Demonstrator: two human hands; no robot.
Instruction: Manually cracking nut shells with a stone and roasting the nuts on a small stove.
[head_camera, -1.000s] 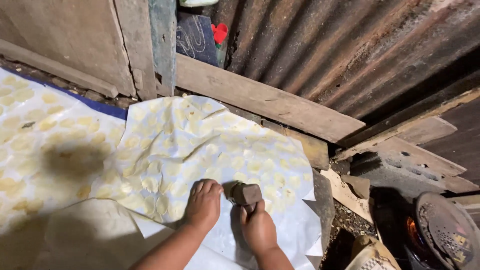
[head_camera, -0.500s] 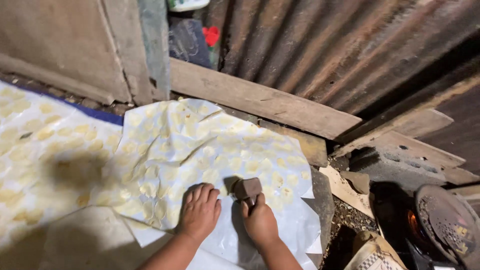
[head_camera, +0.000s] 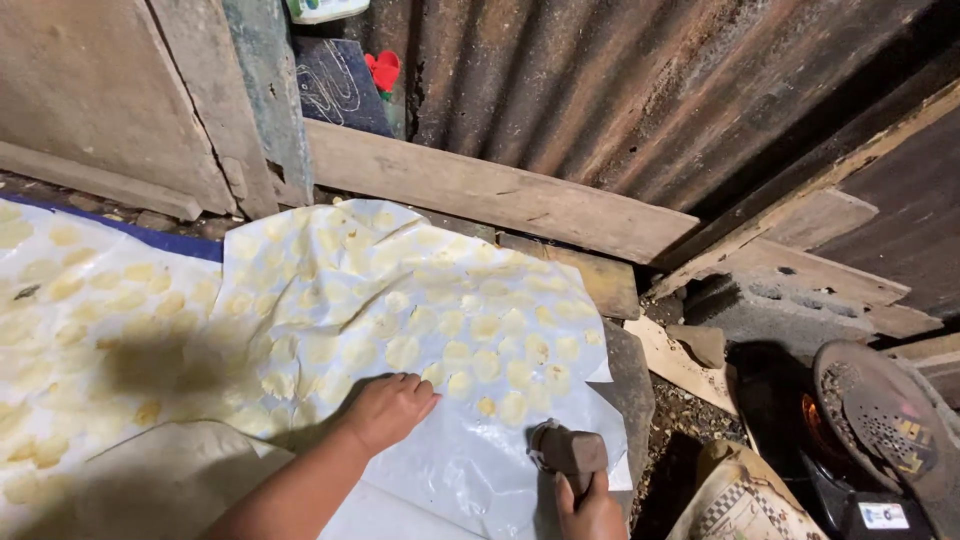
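Observation:
My left hand (head_camera: 385, 408) lies flat, fingers apart, on a white plastic sheet (head_camera: 330, 300) covered with several pale yellow flattened rounds (head_camera: 488, 327). My right hand (head_camera: 590, 508) grips the handle of a small brown wooden mallet (head_camera: 568, 449), whose block head rests on the sheet near its lower right corner. Most of the right hand is cut off by the frame's bottom edge.
A second sheet with yellow rounds (head_camera: 90, 300) lies to the left. A wooden plank (head_camera: 490, 190) and corrugated metal wall (head_camera: 620, 90) stand behind. Stones and scrap wood (head_camera: 700, 345) sit at right, beside a round perforated metal lid (head_camera: 880, 420) over glowing embers.
The mallet and my right hand have shifted right and nearer, toward the sheet's lower right corner. My left hand stays flat on the sheet.

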